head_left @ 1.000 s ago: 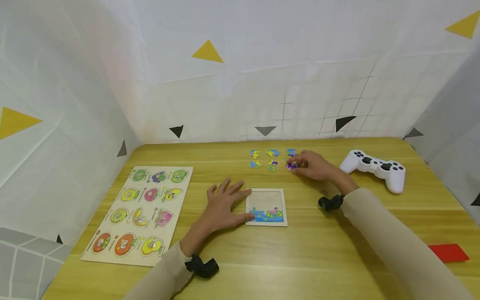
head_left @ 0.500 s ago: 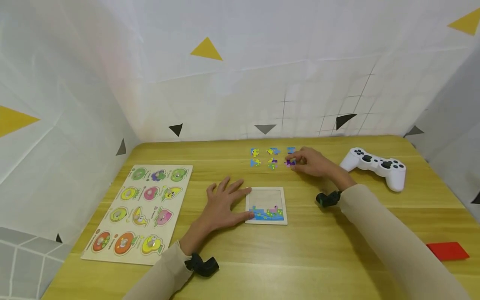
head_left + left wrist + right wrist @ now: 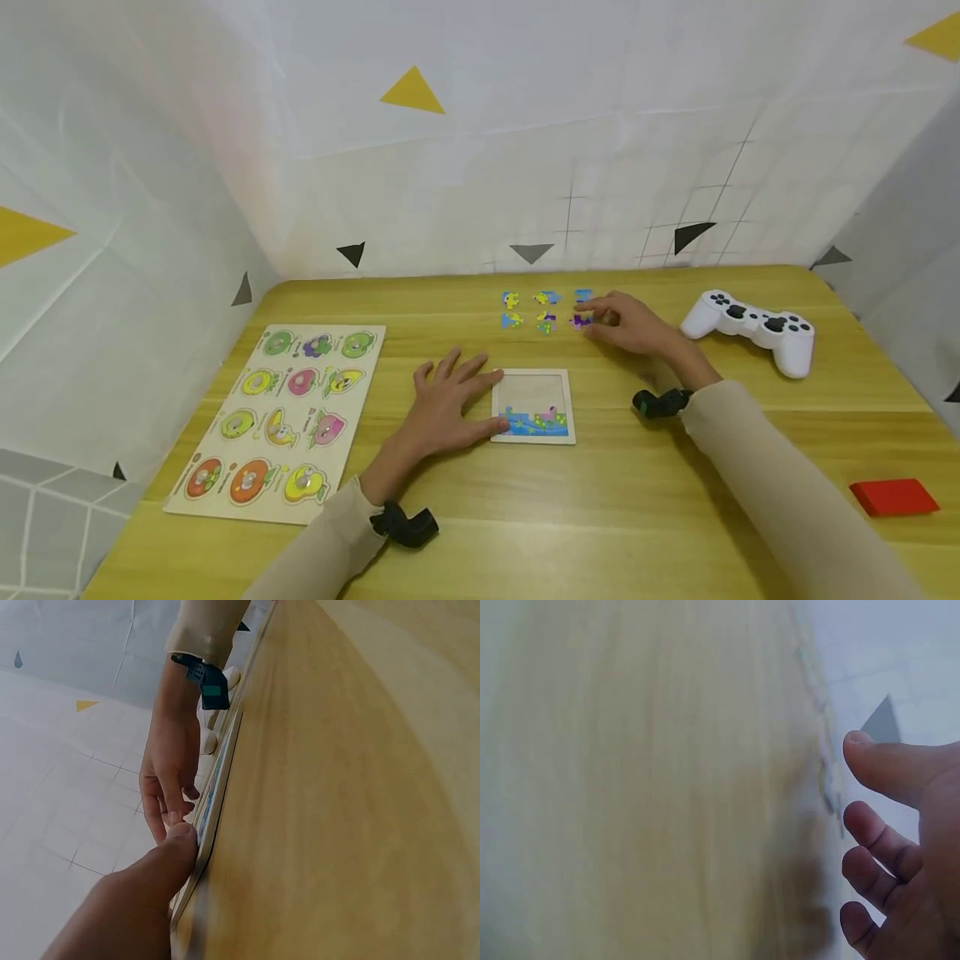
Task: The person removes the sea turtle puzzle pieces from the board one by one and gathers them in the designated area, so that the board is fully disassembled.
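My left hand point(image 3: 448, 414) lies with fingers spread at the left side of a small square puzzle tray point(image 3: 534, 440). Its thumb and index fingertip touch the tray's rim. Along the tray's bottom, blue and green jigsaw pieces point(image 3: 536, 425) are fitted together, while the upper part shows bare wood. Toward the back of the table, my right hand point(image 3: 628, 325) hovers beside a purple jigsaw piece point(image 3: 580, 321), fingertips right at its edge. In the right wrist view the thumb point(image 3: 877, 761) and fingers are apart, with nothing visible between them.
Several other loose jigsaw pieces point(image 3: 546, 323) lie in two rows at the back. A wooden fruit peg board point(image 3: 296, 400) is on the left. On the right sit a white game controller point(image 3: 750, 329) and a red block point(image 3: 892, 497). White sheeting surrounds the table's back and sides.
The head view has tilted slightly, so the table appears higher. My right index finger and thumb stand a little wider apart at the purple piece. My left hand stays put on the tray.
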### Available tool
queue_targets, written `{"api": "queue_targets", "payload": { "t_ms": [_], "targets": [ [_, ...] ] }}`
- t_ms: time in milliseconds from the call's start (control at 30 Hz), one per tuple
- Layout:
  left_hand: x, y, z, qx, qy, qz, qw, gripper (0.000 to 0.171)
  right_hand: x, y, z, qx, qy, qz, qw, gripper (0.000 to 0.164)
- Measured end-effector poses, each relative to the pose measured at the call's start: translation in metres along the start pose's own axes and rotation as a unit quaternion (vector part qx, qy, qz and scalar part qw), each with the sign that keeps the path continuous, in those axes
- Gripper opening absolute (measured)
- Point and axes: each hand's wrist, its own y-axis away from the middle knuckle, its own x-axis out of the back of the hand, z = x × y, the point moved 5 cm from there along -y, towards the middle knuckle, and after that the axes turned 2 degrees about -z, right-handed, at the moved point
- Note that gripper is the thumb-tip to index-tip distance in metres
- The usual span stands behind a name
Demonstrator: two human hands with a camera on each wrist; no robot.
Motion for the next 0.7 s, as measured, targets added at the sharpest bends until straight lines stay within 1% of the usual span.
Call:
{"api": "queue_targets", "payload": {
  "t_ms": [67, 167, 333, 433, 533, 633, 700],
  "targets": [
    [0.000, 0.000, 0.000, 0.000, 0.002, -0.002, 1.0000, 0.075, 0.000, 0.004, -0.005, 0.003, -0.007, 0.005, 1.000, 0.041],
    [-0.001, -0.001, 0.000, 0.002, 0.004, -0.006, 1.0000, 0.074, -0.003, 0.010, -0.020, 0.011, -0.019, 0.003, 1.000, 0.039],
    [-0.001, -0.001, 0.000, 0.005, 0.006, -0.010, 0.9999, 0.074, -0.016, 0.018, -0.049, 0.039, -0.039, -0.034, 0.998, 0.033],
    [-0.001, 0.000, -0.001, 0.006, 0.005, -0.014, 0.9999, 0.077, -0.029, 0.020, -0.066, 0.062, -0.032, -0.061, 0.996, 0.027],
    [-0.001, 0.000, -0.001, 0.004, 0.002, -0.014, 0.9999, 0.084, -0.041, 0.021, -0.082, 0.092, -0.015, -0.079, 0.993, 0.022],
    [0.000, 0.000, 0.001, -0.004, 0.008, -0.013, 0.9999, 0.093, -0.052, 0.022, -0.097, 0.121, -0.002, -0.094, 0.988, 0.020],
    [0.000, 0.001, 0.002, -0.014, 0.014, -0.014, 0.9997, 0.097, -0.058, 0.023, -0.106, 0.129, 0.002, -0.104, 0.986, 0.020]
  ]
}}
